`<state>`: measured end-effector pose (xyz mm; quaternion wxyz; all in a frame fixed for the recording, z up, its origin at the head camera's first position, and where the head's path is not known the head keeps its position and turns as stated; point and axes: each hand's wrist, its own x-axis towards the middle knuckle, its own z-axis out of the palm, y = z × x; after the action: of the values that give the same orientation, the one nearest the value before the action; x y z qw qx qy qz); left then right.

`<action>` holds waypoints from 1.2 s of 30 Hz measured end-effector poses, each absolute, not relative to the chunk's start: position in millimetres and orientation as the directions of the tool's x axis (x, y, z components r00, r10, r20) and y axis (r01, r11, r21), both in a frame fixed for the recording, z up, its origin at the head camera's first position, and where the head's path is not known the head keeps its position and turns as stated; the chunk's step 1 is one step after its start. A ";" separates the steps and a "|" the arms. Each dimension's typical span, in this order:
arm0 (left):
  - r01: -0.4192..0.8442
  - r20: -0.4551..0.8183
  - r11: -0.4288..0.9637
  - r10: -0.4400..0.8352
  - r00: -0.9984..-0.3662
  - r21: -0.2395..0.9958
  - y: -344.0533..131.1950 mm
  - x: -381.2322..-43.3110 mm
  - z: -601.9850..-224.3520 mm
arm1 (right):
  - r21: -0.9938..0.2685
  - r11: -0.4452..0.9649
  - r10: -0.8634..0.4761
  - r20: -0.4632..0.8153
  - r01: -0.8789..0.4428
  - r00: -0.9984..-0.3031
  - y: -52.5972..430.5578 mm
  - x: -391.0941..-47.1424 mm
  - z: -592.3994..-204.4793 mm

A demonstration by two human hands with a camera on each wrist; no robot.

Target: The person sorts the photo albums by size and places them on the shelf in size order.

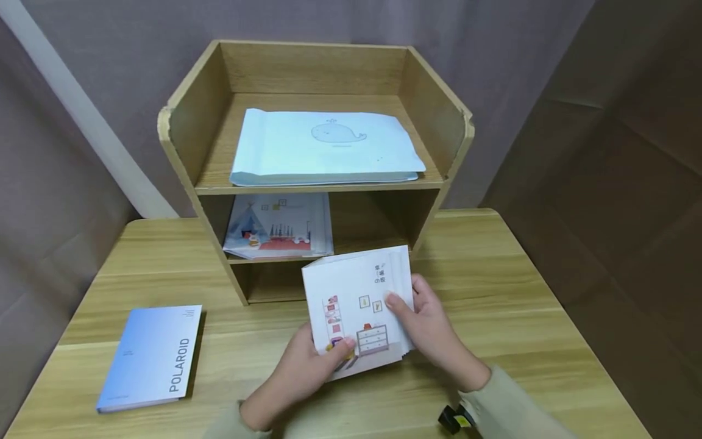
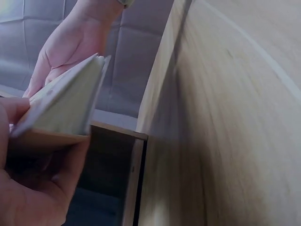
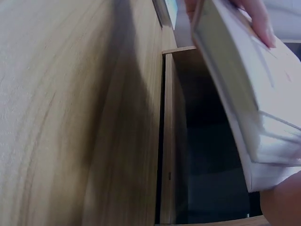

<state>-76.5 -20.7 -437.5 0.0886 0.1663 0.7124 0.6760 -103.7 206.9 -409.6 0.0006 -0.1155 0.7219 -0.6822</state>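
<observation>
Both hands hold a white illustrated book above the table, in front of the shelf. Its cover shows a drawn chest of drawers and small framed pictures. My left hand grips the lower left edge, thumb on the cover and fingers beneath. On the opposite edge my right hand pinches the book, its thumb lying on the cover. In the left wrist view the book's page edges face the camera, with the fingers below it. The right wrist view shows the thick page block and a loose-looking cover flap.
A wooden shelf stands at the back. A pale whale-drawing book lies on its top, and a tent-picture book is at left on the middle level. A blue POLAROID book lies on the table's left.
</observation>
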 end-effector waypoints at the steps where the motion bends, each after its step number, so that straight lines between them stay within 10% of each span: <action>1: 0.118 0.096 0.043 0.343 -0.934 0.992 -21.1 -76.4 -436.6 | -0.985 0.046 -0.171 0.154 -0.165 -0.973 206.7 -103.7 -409.1; 36: 0.155 0.151 0.032 0.090 -0.984 0.987 -23.6 -91.9 -369.4 | -0.993 0.073 -0.283 0.065 -0.089 -0.957 203.5 -86.5 -420.0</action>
<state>-91.9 -23.6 -369.4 -0.0234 0.0851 0.7178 0.6906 -86.5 203.5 -420.0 0.0725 -0.1273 0.7290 -0.6686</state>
